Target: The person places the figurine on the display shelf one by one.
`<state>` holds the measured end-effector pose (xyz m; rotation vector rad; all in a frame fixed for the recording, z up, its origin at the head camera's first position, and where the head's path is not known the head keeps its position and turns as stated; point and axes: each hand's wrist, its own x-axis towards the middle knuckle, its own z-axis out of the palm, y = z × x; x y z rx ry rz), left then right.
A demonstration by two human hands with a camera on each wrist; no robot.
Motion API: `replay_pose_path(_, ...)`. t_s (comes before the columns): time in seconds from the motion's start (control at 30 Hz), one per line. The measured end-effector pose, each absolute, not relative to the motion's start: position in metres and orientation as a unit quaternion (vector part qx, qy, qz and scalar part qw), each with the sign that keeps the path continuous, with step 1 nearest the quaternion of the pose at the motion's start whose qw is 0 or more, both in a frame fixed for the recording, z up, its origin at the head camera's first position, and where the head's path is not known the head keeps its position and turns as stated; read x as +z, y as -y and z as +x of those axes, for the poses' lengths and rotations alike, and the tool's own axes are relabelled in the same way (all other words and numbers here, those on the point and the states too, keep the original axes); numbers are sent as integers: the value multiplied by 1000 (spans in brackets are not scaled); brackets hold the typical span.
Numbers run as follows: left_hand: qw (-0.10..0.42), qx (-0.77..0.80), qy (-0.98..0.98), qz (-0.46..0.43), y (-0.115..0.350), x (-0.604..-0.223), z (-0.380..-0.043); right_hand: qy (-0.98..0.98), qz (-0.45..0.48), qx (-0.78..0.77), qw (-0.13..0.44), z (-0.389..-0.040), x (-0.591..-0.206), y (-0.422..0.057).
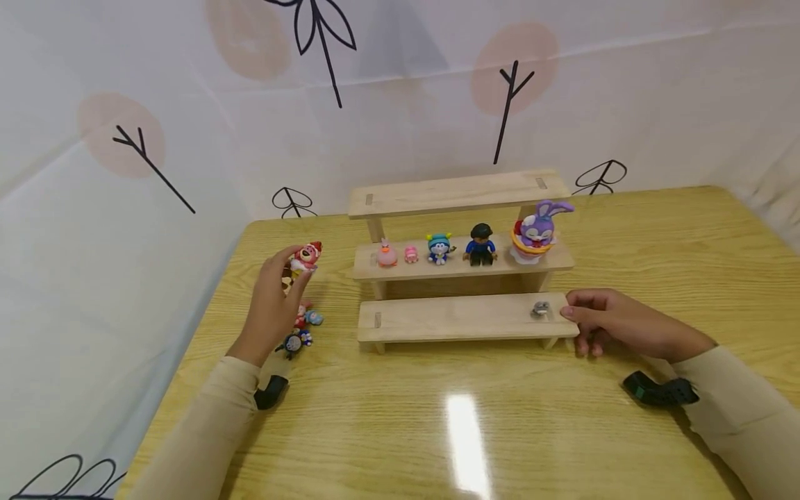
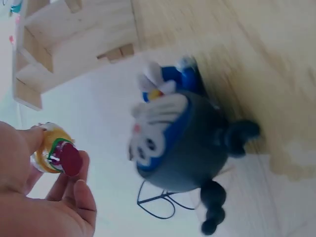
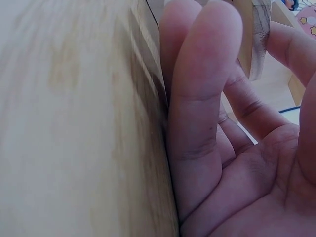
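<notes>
Pink figurine (image 1: pixel 307 256) in left hand (image 1: pixel 271 304), seemingly between fingertips (image 1: pixel 304 278).

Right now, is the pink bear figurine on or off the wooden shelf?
Off: the left hand holds the pink bear figurine up, left of the wooden shelf.

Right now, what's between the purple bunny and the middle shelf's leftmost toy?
The head view shows a tiny pink figure, a blue horned figure and a blue-shirted figure.

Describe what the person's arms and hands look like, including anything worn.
The left sleeve and right sleeve are long, plain beige. The left hand and right hand show no gloves or rings. Bent black devices, left wrist device and right wrist device, sit by the cuffs.
</notes>
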<state>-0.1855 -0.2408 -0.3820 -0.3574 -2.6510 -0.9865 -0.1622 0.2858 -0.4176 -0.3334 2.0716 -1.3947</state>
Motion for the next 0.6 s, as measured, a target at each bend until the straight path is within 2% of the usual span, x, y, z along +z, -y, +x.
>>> replay_pose_path(0.3,223,-352,891,-179,229,-375,-169,-784,-131,-525,304,-162,-418,-288)
replay_pose_path(0.6,263,-376,852,-253,212,-367,-165,-784,-140,-523,305,-162,-418,-288)
